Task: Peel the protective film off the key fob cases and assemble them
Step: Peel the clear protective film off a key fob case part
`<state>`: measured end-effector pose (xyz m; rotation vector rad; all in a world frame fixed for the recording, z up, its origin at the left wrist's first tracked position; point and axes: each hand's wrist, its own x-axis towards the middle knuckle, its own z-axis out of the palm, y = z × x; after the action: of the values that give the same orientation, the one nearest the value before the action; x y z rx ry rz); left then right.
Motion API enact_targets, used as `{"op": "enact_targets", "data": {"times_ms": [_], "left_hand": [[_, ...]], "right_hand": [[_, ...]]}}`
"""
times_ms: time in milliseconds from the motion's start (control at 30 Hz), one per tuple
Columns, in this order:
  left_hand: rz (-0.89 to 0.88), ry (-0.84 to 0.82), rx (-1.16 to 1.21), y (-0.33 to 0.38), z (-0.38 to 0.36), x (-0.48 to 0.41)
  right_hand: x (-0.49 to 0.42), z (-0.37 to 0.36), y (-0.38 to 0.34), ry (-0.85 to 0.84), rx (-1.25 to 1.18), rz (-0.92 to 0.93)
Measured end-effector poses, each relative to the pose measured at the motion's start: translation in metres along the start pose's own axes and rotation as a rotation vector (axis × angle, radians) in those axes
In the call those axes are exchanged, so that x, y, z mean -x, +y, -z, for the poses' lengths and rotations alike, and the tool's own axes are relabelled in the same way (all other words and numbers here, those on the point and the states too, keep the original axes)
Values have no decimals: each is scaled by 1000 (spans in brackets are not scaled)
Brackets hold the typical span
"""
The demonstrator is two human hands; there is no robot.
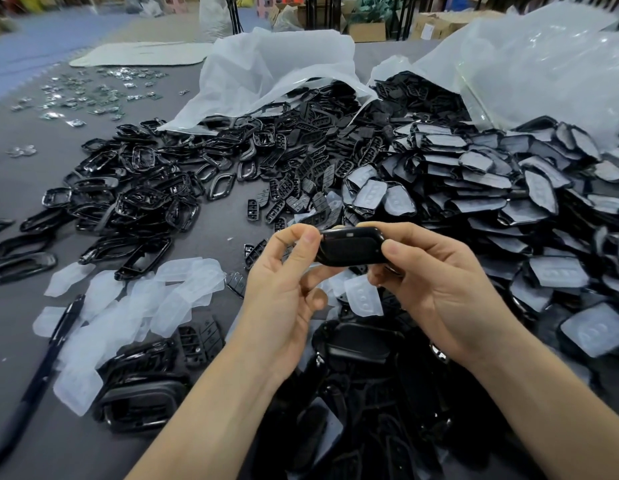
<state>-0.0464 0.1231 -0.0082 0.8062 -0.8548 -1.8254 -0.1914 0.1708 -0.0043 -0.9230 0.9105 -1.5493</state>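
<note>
Left hand (284,285) and right hand (436,289) each pinch one end of a black key fob case (351,245), held above a blurred dark heap (363,410), perhaps more cases. Peeled films (128,306) and a pen (41,368) lie to the left on the grey table (225,216). Farther off lie black frames (135,188), film-covered cases (491,188) and white bags (277,74).

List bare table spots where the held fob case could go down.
Bare table between frame pile and button pads; another strip left of the pen. Crowded: filmed cases at right, peeled films, black parts along the near edge.
</note>
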Motion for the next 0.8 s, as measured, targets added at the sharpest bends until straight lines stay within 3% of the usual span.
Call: {"op": "enact_targets", "data": {"times_ms": [300,533,700,800], "left_hand": [[-103,-47,-68,0,1,0],[-176,-235,-97,-6,-5,3],[-183,-205,-73,-15,-8,4],[-300,-146,-242,-16,-6,4]], "right_hand": [[-2,2,3,51,-66,-16],[-6,10,2,33,-156,7],[-8,10,0,45,-88,56],[-7,11,-4,73,-8,43]]}}
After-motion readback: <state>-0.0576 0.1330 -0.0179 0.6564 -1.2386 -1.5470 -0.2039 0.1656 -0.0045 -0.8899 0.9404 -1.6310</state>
